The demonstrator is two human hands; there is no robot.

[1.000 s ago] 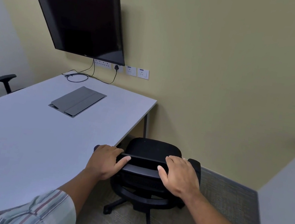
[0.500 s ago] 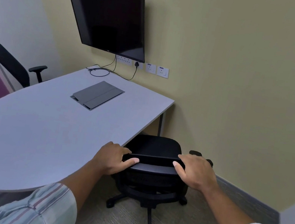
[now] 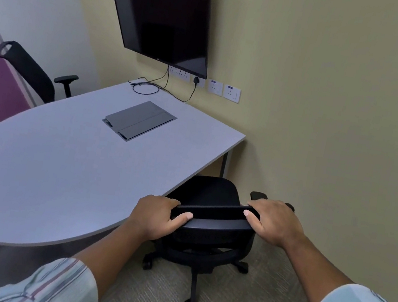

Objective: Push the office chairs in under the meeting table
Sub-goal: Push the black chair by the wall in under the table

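A black office chair (image 3: 207,234) stands at the right side of the grey meeting table (image 3: 40,164), its seat partly under the tabletop edge. My left hand (image 3: 158,216) grips the left end of the chair's backrest top, thumb over the rim. My right hand (image 3: 274,220) grips the right end of the same backrest. The chair's wheeled base shows on the carpet below. A second black office chair (image 3: 32,72) stands at the table's far left side, its backrest and one armrest visible.
A dark wall screen (image 3: 161,10) hangs above the table's far end, with sockets (image 3: 223,90) and cables below it. A grey cable-box lid (image 3: 140,120) lies flush in the tabletop. The yellow wall is close on the right. A table leg (image 3: 224,164) stands beyond the seat.
The chair has rolled leftward toward the table, its seat now partly under the tabletop edge. My view swung left, revealing more of the second chair. Both hands keep their grip.
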